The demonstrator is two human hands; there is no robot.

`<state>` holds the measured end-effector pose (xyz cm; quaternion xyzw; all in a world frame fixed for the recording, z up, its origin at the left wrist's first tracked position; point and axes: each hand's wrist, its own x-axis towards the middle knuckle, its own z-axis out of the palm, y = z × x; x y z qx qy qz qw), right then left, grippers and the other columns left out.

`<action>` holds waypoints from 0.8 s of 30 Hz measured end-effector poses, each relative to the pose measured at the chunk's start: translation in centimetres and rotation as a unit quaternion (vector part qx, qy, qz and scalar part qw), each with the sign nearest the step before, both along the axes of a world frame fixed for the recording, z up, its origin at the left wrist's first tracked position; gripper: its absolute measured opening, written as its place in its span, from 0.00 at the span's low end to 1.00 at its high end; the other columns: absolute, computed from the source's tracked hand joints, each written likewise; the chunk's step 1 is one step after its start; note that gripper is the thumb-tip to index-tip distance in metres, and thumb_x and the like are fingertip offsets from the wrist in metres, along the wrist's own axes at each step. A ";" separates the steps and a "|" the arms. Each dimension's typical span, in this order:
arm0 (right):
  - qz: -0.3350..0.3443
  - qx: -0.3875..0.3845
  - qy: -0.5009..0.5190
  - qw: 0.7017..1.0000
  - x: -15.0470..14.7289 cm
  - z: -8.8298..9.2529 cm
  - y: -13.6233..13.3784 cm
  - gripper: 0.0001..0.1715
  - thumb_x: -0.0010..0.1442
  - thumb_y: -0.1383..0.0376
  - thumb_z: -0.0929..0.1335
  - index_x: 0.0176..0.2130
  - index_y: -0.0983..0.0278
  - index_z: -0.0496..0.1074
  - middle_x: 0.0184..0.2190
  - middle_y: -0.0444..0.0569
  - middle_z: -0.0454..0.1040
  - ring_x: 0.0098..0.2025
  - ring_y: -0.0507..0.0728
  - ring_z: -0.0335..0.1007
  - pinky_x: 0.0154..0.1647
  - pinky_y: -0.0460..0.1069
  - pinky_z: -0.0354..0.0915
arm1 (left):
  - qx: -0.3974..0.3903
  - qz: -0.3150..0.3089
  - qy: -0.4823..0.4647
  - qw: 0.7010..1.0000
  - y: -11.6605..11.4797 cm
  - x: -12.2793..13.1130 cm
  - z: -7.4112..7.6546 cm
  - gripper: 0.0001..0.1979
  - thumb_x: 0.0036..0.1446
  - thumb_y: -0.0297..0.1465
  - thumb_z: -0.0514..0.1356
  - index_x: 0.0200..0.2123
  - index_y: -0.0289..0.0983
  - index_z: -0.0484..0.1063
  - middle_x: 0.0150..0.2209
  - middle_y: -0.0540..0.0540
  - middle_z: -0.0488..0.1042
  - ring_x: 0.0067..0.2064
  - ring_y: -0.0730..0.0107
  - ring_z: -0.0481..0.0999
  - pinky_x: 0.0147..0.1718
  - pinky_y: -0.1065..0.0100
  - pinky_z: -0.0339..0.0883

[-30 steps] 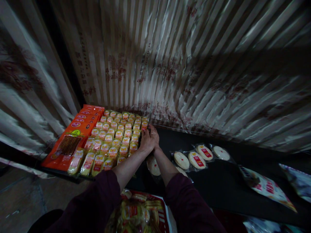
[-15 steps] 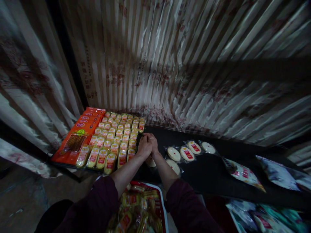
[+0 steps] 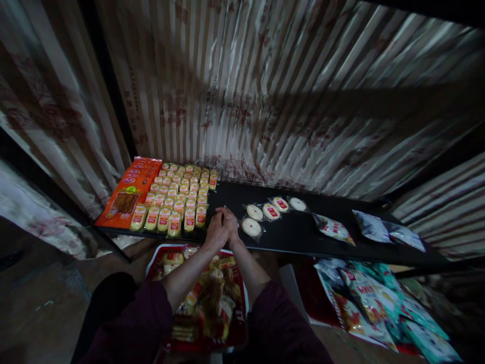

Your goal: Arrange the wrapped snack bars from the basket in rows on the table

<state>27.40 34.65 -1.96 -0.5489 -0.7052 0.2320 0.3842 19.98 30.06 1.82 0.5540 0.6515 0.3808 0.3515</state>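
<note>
My left hand (image 3: 217,230) and my right hand (image 3: 230,225) are pressed together over the front part of a black shelf (image 3: 273,240). Their fingers are closed, and whatever lies between or under them is hidden. Just left of the hands stand rows of small yellow wrapped cakes (image 3: 174,222) with red and white labels. To the right lie several round white cakes in clear wrappers, the nearest a flat white cake (image 3: 251,227) with a red dot. Below my forearms sits a red basket with a white rim (image 3: 151,263), holding many wrapped snacks (image 3: 212,288).
Orange snack bags (image 3: 127,194) overlap at the shelf's left end. A white and red bag (image 3: 333,230) and silvery bags (image 3: 371,226) lie farther right. Below them, a second container holds white and teal bags (image 3: 375,298). A striped curtain (image 3: 242,101) hangs behind, beside a dark post (image 3: 109,76).
My view has shifted, so the shelf appears higher and more of the basket shows. My joined hands are now lower against the shelf, nearer its front edge.
</note>
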 end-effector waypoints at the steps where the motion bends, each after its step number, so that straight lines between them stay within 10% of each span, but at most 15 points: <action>1: 0.000 -0.004 0.006 1.000 0.0 0.1 -0.8 0.20 0.50 0.74 0.61 0.39 0.62 0.75 0.39 0.49 0.76 0.44 0.56 0.70 0.51 0.51 0.65 | -0.006 -0.006 0.001 1.000 -0.8 -0.1 0.1 0.20 0.59 0.30 0.49 0.53 0.33 0.67 0.51 0.36 0.73 0.54 0.58 0.70 0.54 0.62 0.60; 12: 0.010 -0.018 0.077 0.997 -0.3 0.0 -7.3 0.21 0.49 0.71 0.60 0.38 0.60 0.76 0.36 0.47 0.77 0.42 0.57 0.71 0.49 0.50 0.65 | -0.014 -0.046 -0.008 0.999 -6.8 -1.1 -0.1 0.22 0.60 0.34 0.49 0.54 0.30 0.65 0.54 0.35 0.70 0.55 0.63 0.69 0.55 0.66 0.60; 24: 0.011 -0.092 0.045 0.995 -0.8 -5.9 -15.1 0.22 0.54 0.72 0.58 0.39 0.63 0.76 0.33 0.49 0.77 0.37 0.56 0.72 0.44 0.49 0.66 | -0.085 -0.082 -0.003 0.993 -13.4 -2.7 -5.8 0.19 0.60 0.37 0.51 0.51 0.36 0.69 0.54 0.40 0.72 0.55 0.64 0.70 0.56 0.62 0.60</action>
